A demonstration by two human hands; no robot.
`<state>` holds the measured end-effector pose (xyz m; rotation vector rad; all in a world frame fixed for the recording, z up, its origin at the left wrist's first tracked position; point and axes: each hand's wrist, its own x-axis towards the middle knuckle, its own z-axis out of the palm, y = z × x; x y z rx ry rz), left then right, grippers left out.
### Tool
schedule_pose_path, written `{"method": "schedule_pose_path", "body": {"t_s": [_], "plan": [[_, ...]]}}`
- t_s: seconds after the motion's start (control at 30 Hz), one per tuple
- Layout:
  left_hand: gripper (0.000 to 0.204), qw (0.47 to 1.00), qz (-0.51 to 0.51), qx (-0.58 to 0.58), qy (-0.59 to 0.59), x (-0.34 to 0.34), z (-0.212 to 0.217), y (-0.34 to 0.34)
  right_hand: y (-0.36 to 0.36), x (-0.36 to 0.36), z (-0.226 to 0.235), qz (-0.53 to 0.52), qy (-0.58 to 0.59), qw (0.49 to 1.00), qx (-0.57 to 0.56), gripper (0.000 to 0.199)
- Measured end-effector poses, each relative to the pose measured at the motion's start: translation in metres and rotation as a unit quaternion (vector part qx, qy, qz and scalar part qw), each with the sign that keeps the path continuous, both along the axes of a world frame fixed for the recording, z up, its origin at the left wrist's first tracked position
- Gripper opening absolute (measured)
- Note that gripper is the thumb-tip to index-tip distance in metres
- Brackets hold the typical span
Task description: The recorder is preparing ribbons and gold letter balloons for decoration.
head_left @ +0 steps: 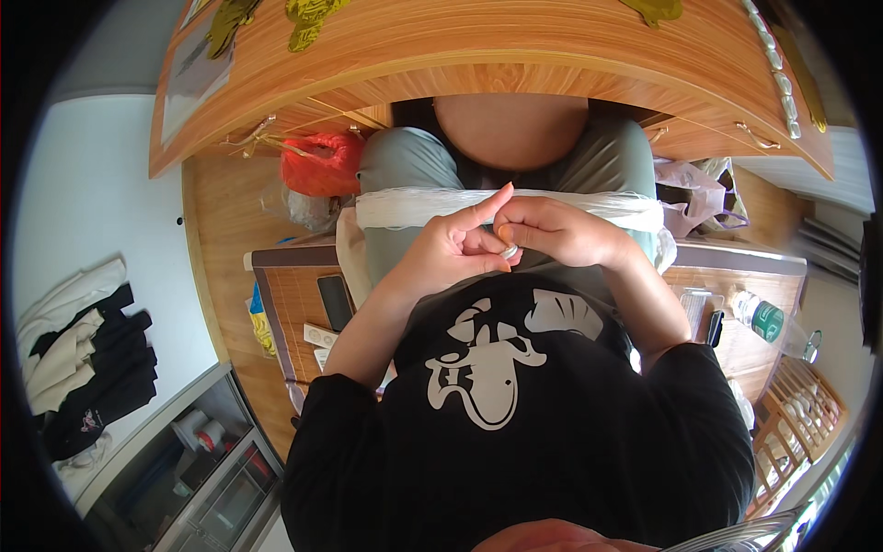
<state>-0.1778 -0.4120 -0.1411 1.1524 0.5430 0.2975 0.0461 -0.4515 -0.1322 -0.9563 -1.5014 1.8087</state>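
A skein of white thread is stretched across my lap, looped around both knees. Just on my side of it, my two hands meet. My left hand has one finger pointing up and away, the others curled around a small white thing, perhaps a bit of wound thread. Against those fingertips, my right hand is closed in a pinch with its fingers bent. Whatever lies inside the right pinch is hidden. No single strand between skein and hands can be made out.
A wooden desk with gold foil pieces stands ahead, a round brown seat beneath it. A red plastic bag hangs at left, pale bags at right. Beside me lie a phone, a remote and a bottle.
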Motion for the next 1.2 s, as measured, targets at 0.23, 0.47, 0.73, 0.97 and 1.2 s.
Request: {"method": "schedule_pose_path", "body": {"t_s": [0.23,0.47,0.73,0.97,1.2], "plan": [[0.086,0.999,0.051,-0.003,-0.002,0.001,0.006,-0.010,0.004,0.006,0.003,0.052,-0.042,0.997,0.026,0.025],[0.068,0.985,0.149,0.089,-0.021,-0.016,0.008,0.020,-0.011,-0.019,-0.030,-0.165,0.171,0.969,-0.072,0.025],[0.080,0.984,0.162,0.017,-0.072,-0.006,-0.005,0.026,-0.005,-0.029,-0.025,-0.151,0.228,0.959,-0.079,0.027],[0.067,0.963,0.259,0.048,-0.049,0.004,-0.020,0.015,-0.001,-0.018,-0.001,-0.244,-0.016,0.967,0.070,0.013],[0.075,0.975,0.187,0.118,0.005,-0.028,-0.008,0.026,0.016,0.084,0.086,-0.230,-0.295,0.856,0.357,0.008]]}}
